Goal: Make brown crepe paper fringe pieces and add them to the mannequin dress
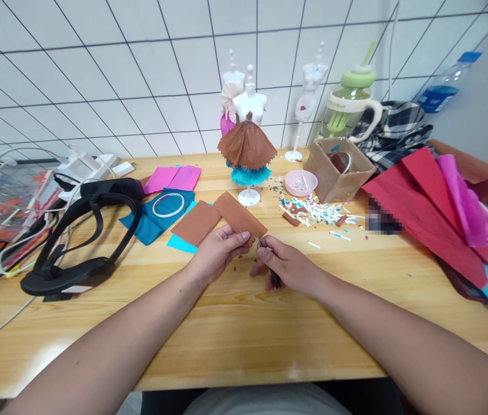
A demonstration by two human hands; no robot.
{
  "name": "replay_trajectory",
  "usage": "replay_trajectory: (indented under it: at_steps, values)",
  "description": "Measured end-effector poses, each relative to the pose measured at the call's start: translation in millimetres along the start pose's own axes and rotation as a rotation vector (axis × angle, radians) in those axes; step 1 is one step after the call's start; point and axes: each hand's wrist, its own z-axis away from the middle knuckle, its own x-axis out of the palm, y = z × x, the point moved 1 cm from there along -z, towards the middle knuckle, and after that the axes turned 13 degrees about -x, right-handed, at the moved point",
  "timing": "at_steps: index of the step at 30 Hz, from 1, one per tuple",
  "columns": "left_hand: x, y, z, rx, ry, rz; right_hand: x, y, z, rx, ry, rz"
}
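Note:
My left hand [222, 252] pinches the lower edge of a folded brown paper strip [240, 213] over the table. Small black scissors [275, 279] are in my right hand [284, 262], their tips at the strip's lower right edge, close to my left fingertips. Tiny brown scraps lie beneath the hands. Left of the strip, another brown piece [196, 223] rests partly on bright blue paper [182, 244]. Behind the strip stands a white mannequin [250, 104] wearing a brown paper skirt [247, 144] above a turquoise frilled layer.
A black headset [71, 276] and cables lie left. Teal paper [151, 227] bears a white ring. Paper bits [317, 210], a pink bowl [301, 183], a cardboard box [339, 170] and a green-lidded jug [350, 104] stand back right. Red paper [434, 207] lies right.

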Motion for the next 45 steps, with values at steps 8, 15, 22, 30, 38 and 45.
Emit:
replay_trajectory:
  at_steps: [8,15,22,30,38,45]
  values:
    - [2.3,1.2,1.2,-0.004,-0.009,-0.014,0.4,0.6,-2.0,-0.022,0.013,-0.007]
    - [2.1,1.9,1.9,0.0,-0.006,-0.014,0.3,-1.3,-2.5,-0.031,-0.01,0.024]
    - [-1.8,0.6,0.3,0.001,0.037,0.036,-7.5,5.5,0.0,-0.053,-0.014,0.165]
    - [-1.0,1.4,0.9,-0.011,-0.002,-0.005,-13.4,4.8,0.1,-0.065,0.04,0.214]
    - [-1.4,1.1,0.4,-0.01,-0.044,-0.029,-14.4,-2.7,0.6,-0.005,0.053,0.116]
    - [-1.5,1.3,0.5,-0.023,-0.04,-0.025,-15.0,-0.5,-0.3,0.014,0.052,0.1]
